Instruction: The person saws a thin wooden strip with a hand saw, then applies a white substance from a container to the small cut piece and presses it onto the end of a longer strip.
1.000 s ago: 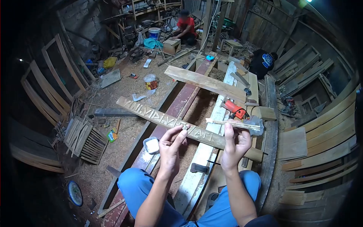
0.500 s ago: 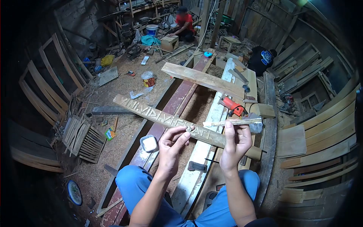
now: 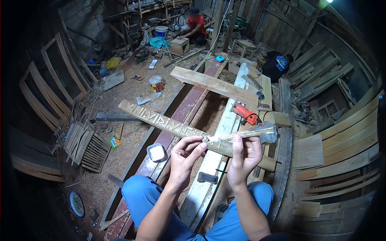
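Note:
My right hand [image 3: 244, 160] is closed around a thin, splintered wooden stick [image 3: 259, 132], whose left tip is coated in white paste. Pinched in the fingertips of my left hand [image 3: 185, 160] is a small pale wooden piece [image 3: 205, 139], mostly hidden by the fingers. The stick's white tip is at or very near that piece; I cannot tell whether they touch. Just beyond both hands lies a long wooden board [image 3: 159, 121] with raised letters along it. A small square dish [image 3: 156, 153] of white paste rests to the left of my left hand.
A red power tool [image 3: 246, 114] lies beyond my right hand, near a plain plank [image 3: 215, 86]. A black clamp-like block [image 3: 207, 177] sits on the white beam [image 3: 192, 202]. A paint can [image 3: 156, 84] stands on the shavings-covered floor. Two people work farther back.
The stick has swung left and its pasted tip has come down to the left fingertips. My right hand has shifted slightly left, while my left hand stays nearly in place.

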Tool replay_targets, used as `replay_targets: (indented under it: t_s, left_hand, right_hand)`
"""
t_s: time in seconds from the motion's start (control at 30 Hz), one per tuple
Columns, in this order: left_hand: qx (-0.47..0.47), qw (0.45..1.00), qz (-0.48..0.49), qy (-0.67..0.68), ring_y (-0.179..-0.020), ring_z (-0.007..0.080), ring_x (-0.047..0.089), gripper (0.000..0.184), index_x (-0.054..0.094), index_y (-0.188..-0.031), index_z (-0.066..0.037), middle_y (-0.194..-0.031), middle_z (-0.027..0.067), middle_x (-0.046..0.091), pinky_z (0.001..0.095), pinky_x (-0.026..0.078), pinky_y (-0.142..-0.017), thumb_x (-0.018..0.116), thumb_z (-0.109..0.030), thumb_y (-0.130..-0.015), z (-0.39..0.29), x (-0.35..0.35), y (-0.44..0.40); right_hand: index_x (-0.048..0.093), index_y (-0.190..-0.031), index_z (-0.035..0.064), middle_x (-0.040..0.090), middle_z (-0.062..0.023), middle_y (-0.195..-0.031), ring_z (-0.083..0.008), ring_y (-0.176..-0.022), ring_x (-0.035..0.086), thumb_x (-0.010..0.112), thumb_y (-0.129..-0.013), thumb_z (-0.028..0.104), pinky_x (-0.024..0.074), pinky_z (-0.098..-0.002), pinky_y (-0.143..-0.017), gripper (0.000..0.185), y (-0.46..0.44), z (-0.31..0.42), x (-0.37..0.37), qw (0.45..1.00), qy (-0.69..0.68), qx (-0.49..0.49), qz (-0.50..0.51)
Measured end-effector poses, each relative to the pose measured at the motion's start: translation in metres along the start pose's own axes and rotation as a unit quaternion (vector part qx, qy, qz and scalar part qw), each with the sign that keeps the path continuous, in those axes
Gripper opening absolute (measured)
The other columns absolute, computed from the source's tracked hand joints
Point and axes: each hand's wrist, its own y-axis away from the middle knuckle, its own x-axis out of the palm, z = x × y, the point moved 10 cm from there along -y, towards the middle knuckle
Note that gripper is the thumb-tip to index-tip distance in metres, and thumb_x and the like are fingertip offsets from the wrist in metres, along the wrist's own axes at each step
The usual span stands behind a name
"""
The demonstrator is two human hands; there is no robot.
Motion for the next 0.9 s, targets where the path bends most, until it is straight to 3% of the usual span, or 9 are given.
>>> replay_targets:
  t_s: [0.07,0.13,0.43,0.63,0.9]
  left_hand:
    - [0.0,1.0,-0.004,-0.002,-0.082,0.0122,0.062,0.027,0.062,-0.117,-0.001,-0.091,0.0064,0.069,0.0269,0.05,-0.079,0.072,-0.004,-0.092,-0.002,0.0,0.001]
    - [0.0,1.0,0.008,-0.004,-0.091,0.0106,0.065,0.029,0.064,-0.118,0.003,-0.103,0.0091,0.072,0.0252,0.053,-0.08,0.074,-0.005,-0.092,-0.002,-0.001,0.002]
    - [0.017,0.999,0.027,-0.036,-0.106,0.0134,0.066,0.029,0.064,-0.119,0.003,-0.113,0.0109,0.071,0.0262,0.054,-0.089,0.074,-0.006,-0.093,-0.008,0.0,0.005]
    - [0.052,0.995,0.041,-0.069,-0.109,0.0162,0.067,0.027,0.066,-0.118,0.004,-0.117,0.0134,0.071,0.0293,0.052,-0.096,0.073,-0.006,-0.094,-0.015,0.002,0.004]
    - [0.058,0.992,0.045,-0.107,-0.107,0.0159,0.067,0.025,0.068,-0.116,0.003,-0.115,0.0125,0.072,0.0302,0.052,-0.097,0.073,-0.005,-0.093,-0.022,0.006,0.008]
  right_hand:
    - [0.059,-0.104,-0.0024,0.069,-0.0081,-0.096,-0.0096,-0.087,0.062,0.065,-0.099,0.011,0.0487,-0.025,-0.08,0.015,0.0,0.001,0.002,1.0,0.003,-0.001,0.003]
    - [0.059,-0.105,-0.0024,0.068,-0.0079,-0.096,-0.0098,-0.086,0.062,0.065,-0.099,0.011,0.0486,-0.0252,-0.08,0.015,0.001,0.001,0.004,1.0,-0.007,0.004,0.006]
    - [0.055,-0.108,-0.0014,0.066,-0.0082,-0.096,-0.01,-0.086,0.06,0.06,-0.1,0.009,0.0483,-0.0252,-0.078,0.014,0.002,0.003,0.009,1.0,-0.009,-0.001,0.019]
    - [0.055,-0.108,-0.0017,0.065,-0.0089,-0.096,-0.0105,-0.086,0.06,0.059,-0.1,0.009,0.0483,-0.0255,-0.078,0.014,0.002,0.002,0.011,0.999,-0.011,-0.019,0.027]
    - [0.055,-0.108,-0.0019,0.065,-0.0084,-0.095,-0.0099,-0.084,0.059,0.06,-0.1,0.009,0.0474,-0.0245,-0.074,0.015,0.001,0.006,0.012,0.999,-0.011,-0.032,0.022]
